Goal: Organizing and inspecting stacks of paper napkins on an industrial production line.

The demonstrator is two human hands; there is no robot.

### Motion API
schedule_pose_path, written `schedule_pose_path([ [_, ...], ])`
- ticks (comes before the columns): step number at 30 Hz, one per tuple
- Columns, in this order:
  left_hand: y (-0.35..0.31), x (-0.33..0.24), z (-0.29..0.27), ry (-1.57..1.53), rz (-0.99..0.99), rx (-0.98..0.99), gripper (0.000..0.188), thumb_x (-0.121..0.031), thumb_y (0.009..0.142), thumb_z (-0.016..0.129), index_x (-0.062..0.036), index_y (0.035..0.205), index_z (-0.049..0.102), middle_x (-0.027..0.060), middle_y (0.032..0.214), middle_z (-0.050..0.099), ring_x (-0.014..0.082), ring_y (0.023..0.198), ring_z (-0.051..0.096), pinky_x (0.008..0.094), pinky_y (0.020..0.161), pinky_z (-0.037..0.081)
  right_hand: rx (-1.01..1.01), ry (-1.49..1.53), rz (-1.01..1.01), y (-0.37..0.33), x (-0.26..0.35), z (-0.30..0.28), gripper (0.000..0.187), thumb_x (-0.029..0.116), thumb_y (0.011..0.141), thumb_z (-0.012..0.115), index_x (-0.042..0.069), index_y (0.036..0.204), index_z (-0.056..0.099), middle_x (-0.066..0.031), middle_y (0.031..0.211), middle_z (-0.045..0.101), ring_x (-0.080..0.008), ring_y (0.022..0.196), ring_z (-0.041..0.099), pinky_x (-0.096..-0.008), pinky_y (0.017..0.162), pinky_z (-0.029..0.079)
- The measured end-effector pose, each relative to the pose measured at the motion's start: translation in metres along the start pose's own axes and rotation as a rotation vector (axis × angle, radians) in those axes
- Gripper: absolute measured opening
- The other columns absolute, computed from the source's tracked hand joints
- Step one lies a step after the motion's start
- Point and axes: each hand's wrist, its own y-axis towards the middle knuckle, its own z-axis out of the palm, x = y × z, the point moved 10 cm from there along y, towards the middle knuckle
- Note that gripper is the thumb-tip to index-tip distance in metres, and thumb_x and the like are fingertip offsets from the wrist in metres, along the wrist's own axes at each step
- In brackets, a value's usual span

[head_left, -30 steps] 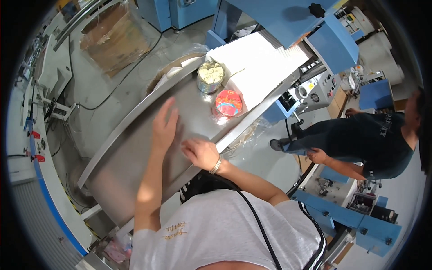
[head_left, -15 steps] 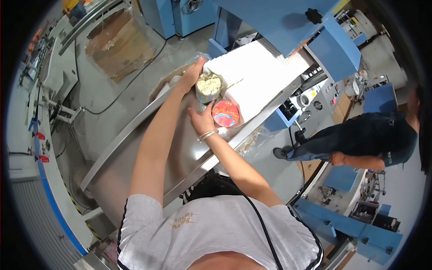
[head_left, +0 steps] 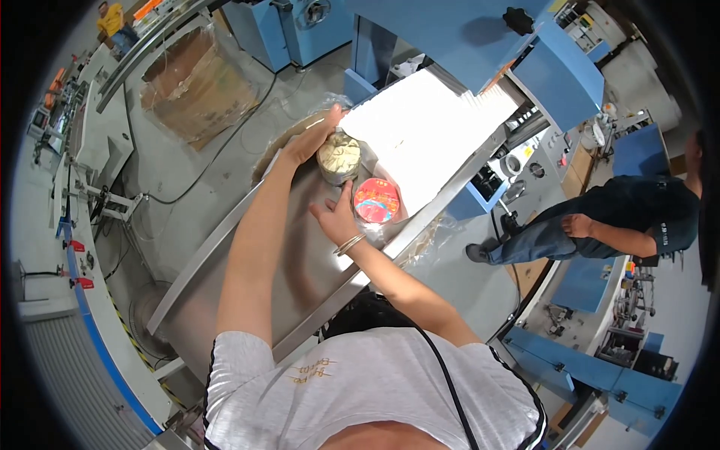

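The metal bench (head_left: pixel 247 262) ran beneath the gold-topped can (head_left: pixel 340 156). Right of the can spread the white stack (head_left: pixel 431 135). Left of it, the left hand (head_left: pixel 315 137) stretched its grip open, seemingly as a side guard; below it, the right hand (head_left: pixel 337 217) spread open too, contact unclear. Lower right of the can sat the red-topped tub (head_left: pixel 376 201), perhaps weighting the stack's edge.

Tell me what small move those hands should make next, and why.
Perhaps press the left hand gently inward: it lies beside the gold-topped canister's far left side, while the right hand reaches between that canister and the red-topped canister.
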Motion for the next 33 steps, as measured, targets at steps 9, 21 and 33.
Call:
schedule_pose_path([
  [9, 0.018, 0.034, -0.022, -0.059, 0.033, -0.057, 0.077, -0.057, 0.096, 0.026, 0.0055, 0.141, 0.027, 0.0129, 0.14, 0.04, 0.0178, 0.127, 0.039, 0.0286, 0.106, 0.029, -0.021, 0.016, -0.008, -0.001, 0.006, 0.002, 0.112, 0.019, 0.075, 0.072, -0.003, 0.142, -0.015, -0.025, 0.149, 0.012, -0.0369, 0.128, 0.039, -0.0359, 0.092, 0.046],
  [21, 0.012, 0.026, -0.022, 0.028, 0.08, -0.134, 0.081, -0.063, 0.092, 0.029, 0.0023, 0.141, 0.031, 0.0114, 0.139, 0.042, 0.0181, 0.126, 0.04, 0.0296, 0.106, 0.028, -0.081, -0.05, -0.033, 0.015, -0.012, -0.001, 0.116, 0.026, 0.072, 0.074, -0.004, 0.142, -0.013, -0.0262, 0.149, 0.011, -0.037, 0.129, 0.037, -0.0357, 0.096, 0.043],
  [33, 0.014, 0.044, -0.034, 0.131, 0.0, -0.008, 0.079, -0.061, 0.093, 0.03, 0.0016, 0.141, 0.031, 0.0106, 0.145, 0.035, 0.0178, 0.132, 0.032, 0.0301, 0.109, 0.021, 0.095, 0.001, 0.074, -0.013, -0.003, 0.011, 0.109, 0.022, 0.075, 0.072, -0.005, 0.143, -0.01, -0.0251, 0.148, 0.015, -0.0353, 0.132, 0.035, -0.035, 0.095, 0.045],
])
